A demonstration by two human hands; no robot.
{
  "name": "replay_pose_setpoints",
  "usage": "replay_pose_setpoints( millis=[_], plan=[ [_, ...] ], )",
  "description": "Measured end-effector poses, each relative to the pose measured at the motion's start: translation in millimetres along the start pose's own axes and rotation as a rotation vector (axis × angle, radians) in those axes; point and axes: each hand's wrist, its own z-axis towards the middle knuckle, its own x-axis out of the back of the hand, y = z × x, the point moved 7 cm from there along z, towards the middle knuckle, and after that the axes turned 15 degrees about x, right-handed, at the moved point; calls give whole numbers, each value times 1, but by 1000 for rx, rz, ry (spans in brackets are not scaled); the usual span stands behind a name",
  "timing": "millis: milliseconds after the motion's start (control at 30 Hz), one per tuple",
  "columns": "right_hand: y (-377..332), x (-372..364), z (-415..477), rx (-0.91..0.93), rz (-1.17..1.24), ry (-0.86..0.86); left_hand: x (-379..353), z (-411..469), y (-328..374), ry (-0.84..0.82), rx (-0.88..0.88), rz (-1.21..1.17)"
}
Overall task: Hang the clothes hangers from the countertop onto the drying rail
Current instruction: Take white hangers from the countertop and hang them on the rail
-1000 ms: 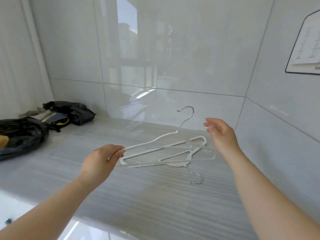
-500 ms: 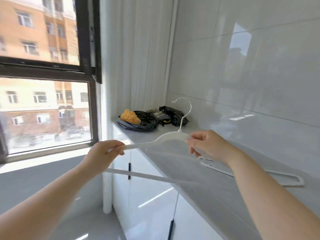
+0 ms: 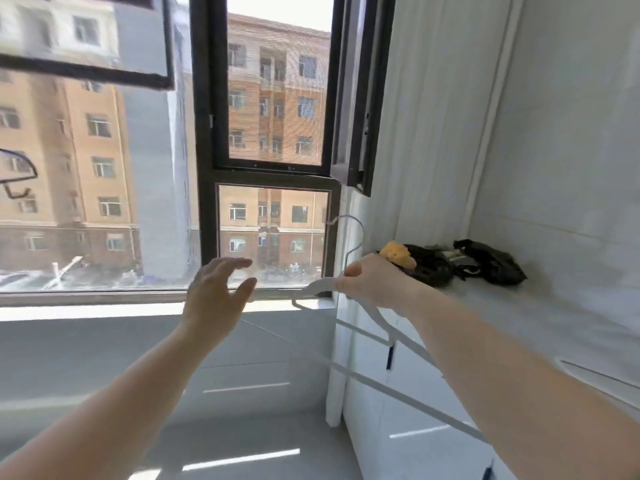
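My right hand [image 3: 372, 284] pinches the white plastic clothes hanger [image 3: 317, 285] at its neck, clear of the grey countertop [image 3: 519, 320], steel hook [image 3: 354, 237] upright above my knuckles, long axis running left toward my open, empty left hand [image 3: 214, 296]; drying rail out of view.

Daylight is pouring through a dark-framed window [image 3: 204, 168], and an orange-brick apartment block [image 3: 277, 98] is showing beyond the glass. An open casement sash [image 3: 356, 98] is standing inward at the upper right (its lower corner is hanging above the far end of the countertop [image 3: 536, 306]). Glossy white wall tiles [image 3: 571, 133] are catching the light. Bright strips are lying across the grey floor [image 3: 104, 358], and white cabinets [image 3: 398, 459] are standing beneath the pale counter.
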Motion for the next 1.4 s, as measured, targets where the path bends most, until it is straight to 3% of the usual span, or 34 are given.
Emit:
replay_pose_setpoints(
  millis=[67,267,433,567,767,867,1000,1067,1133,1167,1233,1400],
  plan=[
    [-27,-20,11,22,57,10,21,-8,-19,-60,6,-31],
    [-114,-88,32,32,369,126,101,-39,-88,-356,296,-273],
    [-197,-133,51,108,501,225,161,-67,-99,-542,318,-145],
    [-265,-159,65,180,497,225,217,-68,-108,-500,359,-107],
    [-361,-188,86,353,459,132,308,-51,-137,-190,369,155],
    [-403,-182,92,500,285,130,349,-45,-139,-52,370,193],
    [-438,-148,93,680,102,254,377,-39,-130,41,356,196],
    [-451,-122,90,815,-88,432,385,-34,-120,82,319,172],
    [-465,-95,79,1014,-397,769,394,-28,-108,122,285,162],
    [-468,-83,76,1064,-516,923,398,-26,-103,140,273,150],
    [-469,-64,77,1073,-681,1067,405,-20,-93,170,255,138],
    [-452,-31,100,771,-843,804,409,-6,-76,217,213,177]
  ],
)
